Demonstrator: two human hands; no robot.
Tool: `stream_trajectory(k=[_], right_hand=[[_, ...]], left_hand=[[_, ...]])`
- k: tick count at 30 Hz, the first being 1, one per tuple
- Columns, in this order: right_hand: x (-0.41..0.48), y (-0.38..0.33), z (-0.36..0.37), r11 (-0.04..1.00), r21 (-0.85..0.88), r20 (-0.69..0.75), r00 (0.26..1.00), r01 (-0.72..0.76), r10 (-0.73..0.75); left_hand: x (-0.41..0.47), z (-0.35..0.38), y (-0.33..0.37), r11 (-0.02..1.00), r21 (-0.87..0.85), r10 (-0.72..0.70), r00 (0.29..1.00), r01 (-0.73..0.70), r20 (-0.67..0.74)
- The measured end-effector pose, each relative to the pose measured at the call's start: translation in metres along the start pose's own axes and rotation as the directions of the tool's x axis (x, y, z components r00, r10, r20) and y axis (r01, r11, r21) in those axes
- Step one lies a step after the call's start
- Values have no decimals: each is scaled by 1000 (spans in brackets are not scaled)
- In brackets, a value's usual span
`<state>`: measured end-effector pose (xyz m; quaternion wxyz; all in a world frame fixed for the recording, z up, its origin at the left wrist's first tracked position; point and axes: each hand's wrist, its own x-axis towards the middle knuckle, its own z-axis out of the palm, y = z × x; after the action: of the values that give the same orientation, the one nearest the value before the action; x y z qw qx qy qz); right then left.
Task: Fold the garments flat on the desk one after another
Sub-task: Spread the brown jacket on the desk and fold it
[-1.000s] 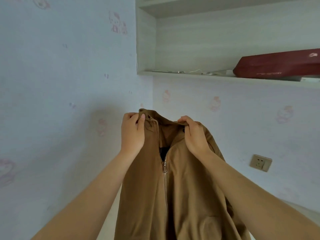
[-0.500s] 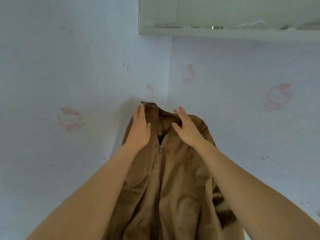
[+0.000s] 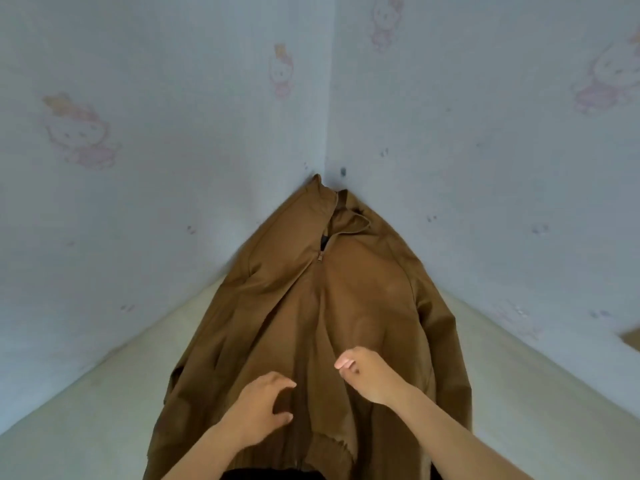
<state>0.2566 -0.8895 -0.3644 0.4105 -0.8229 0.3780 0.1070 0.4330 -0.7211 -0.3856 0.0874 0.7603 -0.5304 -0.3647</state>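
The brown jacket (image 3: 346, 306) lay front up on the desk (image 3: 104, 410), its collar (image 3: 322, 199) pushed into the far corner where the walls (image 3: 173, 168) met, its hem toward the near edge. Over its lower front the left hand (image 3: 259, 410) hung with fingers loosely spread and the right hand (image 3: 367, 374) with fingers loosely curled, neither gripping cloth.

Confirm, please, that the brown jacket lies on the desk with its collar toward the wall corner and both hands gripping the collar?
Not quite: the jacket lies on the desk with its collar toward the corner, but the head view shows the left hand and right hand over its lower front, well away from the collar.
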Motion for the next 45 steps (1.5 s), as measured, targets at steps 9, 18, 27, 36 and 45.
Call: stream_trajectory(k=[9,18,27,36,45], right_hand=[[-113,48,117,903,-425,27,997,-60,79],[-156,56,148,764,-532,-127,926,-365,354],[-205,90,109,875,75,-449,768,-477,457],[-197,81,128,764,-622,-342,937,-172,-67],[-182,82,147,693,-687,-203,973,-220,107]], left_hand=[[-85,55,-58,938,345,-32,999,34,-12],[-107,63,-94,892,442,23,970,90,-242],[-141,38,-145,936,169,-192,852,307,-487],[-164,70,-104,958,249,-31,913,144,-406],[-177,66,-77,975,-187,-199,854,122,-480]])
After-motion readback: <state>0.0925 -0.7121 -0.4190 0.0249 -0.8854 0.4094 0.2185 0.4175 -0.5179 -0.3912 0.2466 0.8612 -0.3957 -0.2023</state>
